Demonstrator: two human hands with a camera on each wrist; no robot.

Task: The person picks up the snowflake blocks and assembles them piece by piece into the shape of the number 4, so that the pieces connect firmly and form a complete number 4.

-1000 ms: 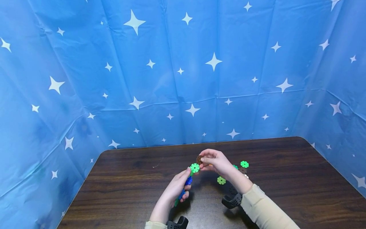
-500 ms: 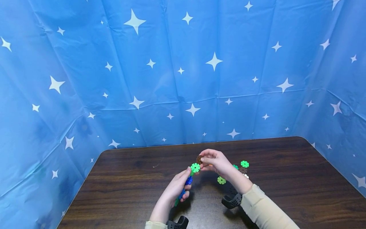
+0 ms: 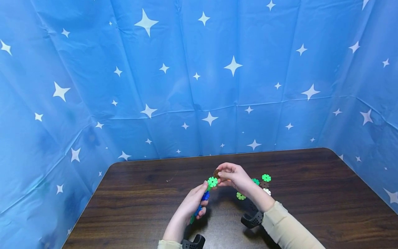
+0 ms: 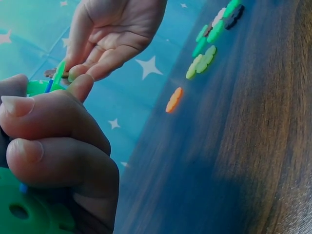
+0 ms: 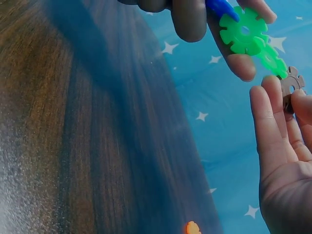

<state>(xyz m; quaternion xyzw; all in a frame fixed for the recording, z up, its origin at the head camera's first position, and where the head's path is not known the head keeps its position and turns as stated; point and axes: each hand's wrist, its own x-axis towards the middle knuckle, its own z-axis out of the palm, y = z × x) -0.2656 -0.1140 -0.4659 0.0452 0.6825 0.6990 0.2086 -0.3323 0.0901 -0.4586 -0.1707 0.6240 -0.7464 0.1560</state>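
A chain of slotted disc pieces, with a blue disc (image 3: 205,196) and a bright green disc (image 3: 212,182) showing, is held up over the table. My left hand (image 3: 190,204) grips it, fingers curled around its lower part, which is partly hidden. At the chain's far end, my right hand (image 3: 237,178) pinches a brown slotted disc (image 3: 216,173) between thumb and fingers. In the right wrist view the brown disc (image 5: 292,78) meets the edge of a small green disc (image 5: 272,59); whether their slots are fully joined I cannot tell.
Loose discs lie on the dark wood table (image 3: 140,204) beyond the right forearm: a green one (image 3: 266,177), a white one (image 3: 267,191), a lime one (image 3: 240,196) and others. An orange disc (image 4: 174,99) lies nearer. A blue star-printed curtain (image 3: 174,86) hangs behind the table.
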